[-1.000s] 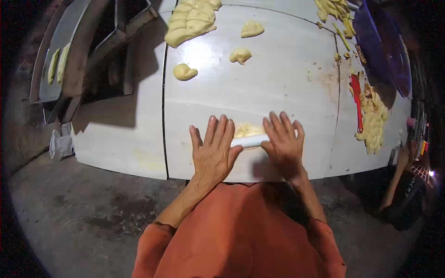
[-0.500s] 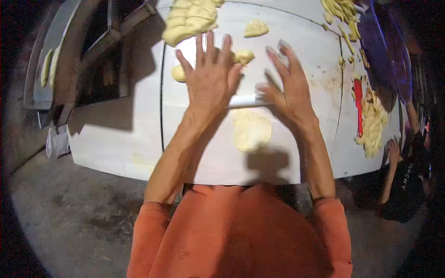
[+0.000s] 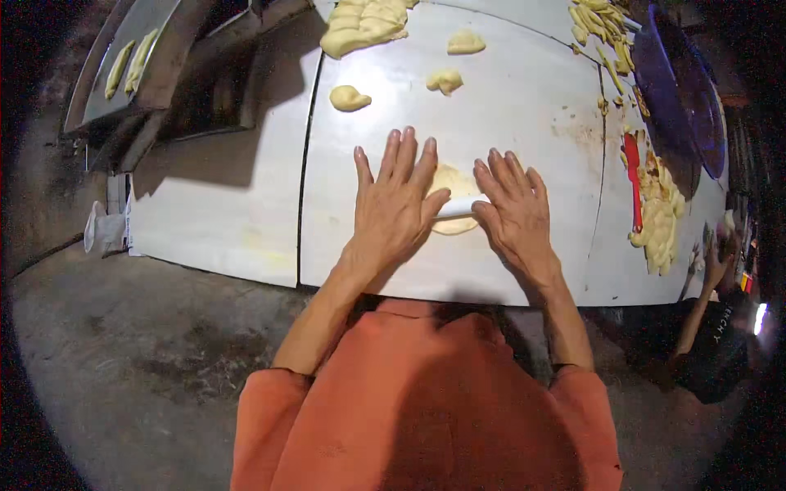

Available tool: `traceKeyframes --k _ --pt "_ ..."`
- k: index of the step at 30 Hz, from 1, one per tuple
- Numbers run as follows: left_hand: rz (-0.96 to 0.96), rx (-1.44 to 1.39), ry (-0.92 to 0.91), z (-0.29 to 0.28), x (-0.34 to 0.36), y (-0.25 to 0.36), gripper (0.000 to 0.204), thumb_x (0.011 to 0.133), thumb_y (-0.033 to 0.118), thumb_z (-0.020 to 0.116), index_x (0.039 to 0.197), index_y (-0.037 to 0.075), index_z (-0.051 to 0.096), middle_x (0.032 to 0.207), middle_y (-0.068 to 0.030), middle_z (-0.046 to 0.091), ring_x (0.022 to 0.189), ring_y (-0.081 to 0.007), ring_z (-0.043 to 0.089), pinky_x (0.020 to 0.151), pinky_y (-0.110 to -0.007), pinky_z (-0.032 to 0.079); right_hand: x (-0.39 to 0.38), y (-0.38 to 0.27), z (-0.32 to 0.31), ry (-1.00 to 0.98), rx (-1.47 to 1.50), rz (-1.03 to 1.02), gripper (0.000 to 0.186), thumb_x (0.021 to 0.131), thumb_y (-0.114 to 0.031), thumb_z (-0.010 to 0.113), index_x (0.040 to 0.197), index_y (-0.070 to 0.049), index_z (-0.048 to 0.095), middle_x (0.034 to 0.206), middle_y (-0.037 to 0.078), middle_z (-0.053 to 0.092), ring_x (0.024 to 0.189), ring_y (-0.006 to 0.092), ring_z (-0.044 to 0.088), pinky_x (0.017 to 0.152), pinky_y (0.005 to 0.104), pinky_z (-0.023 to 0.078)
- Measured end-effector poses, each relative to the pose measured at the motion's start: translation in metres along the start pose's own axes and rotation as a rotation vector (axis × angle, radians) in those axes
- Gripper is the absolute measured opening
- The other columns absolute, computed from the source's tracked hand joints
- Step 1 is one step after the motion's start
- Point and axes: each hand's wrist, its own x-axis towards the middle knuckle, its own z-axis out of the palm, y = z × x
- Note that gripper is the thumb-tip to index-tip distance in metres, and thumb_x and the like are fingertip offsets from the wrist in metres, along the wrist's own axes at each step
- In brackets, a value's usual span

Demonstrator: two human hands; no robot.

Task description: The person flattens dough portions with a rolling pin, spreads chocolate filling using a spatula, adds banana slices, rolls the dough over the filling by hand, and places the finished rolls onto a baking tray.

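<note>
A flat piece of yellow dough (image 3: 452, 177) lies on the white table near its front edge. Across it rests a white rolling pin (image 3: 458, 207), its ends hidden under my palms. My left hand (image 3: 393, 204) lies flat with fingers spread over the pin's left end. Over the right end is my right hand (image 3: 517, 209), also flat, fingers stretched forward. Beyond my hands sit a round lump of dough (image 3: 350, 98), a smaller lump (image 3: 444, 81) and a flatter piece (image 3: 466, 42). A scored slab of dough (image 3: 366, 26) is at the far left.
To the right, a red spatula-like tool (image 3: 633, 184) lies beside piled dough pieces (image 3: 659, 225). A blue-purple basin (image 3: 679, 90) stands behind them, near cut strips (image 3: 598, 33). Metal trays (image 3: 102, 92) at left bear dough strips. Another person's hand (image 3: 716, 266) is at the right edge.
Both hands have come nearer with the rolling pin, from beyond the flat dough onto it. The lumps my left hand partly covered now show fully. The view has shifted slightly.
</note>
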Motion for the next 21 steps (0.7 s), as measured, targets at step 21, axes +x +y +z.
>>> traceKeyframes --k 21 --pt "-0.117 0.012 -0.024 0.001 -0.036 0.019 0.068 0.101 0.045 0.055 0.156 0.007 0.041 0.16 -0.0218 0.039 0.152 -0.0409 0.03 0.117 -0.075 0.009 -0.028 -0.002 0.018 0.032 -0.049 0.158 0.062 0.101 -0.047 0.057 0.155 -0.02 0.046 0.166 0.013 0.03 0.153 0.037 0.025 0.12 0.0684 0.011"
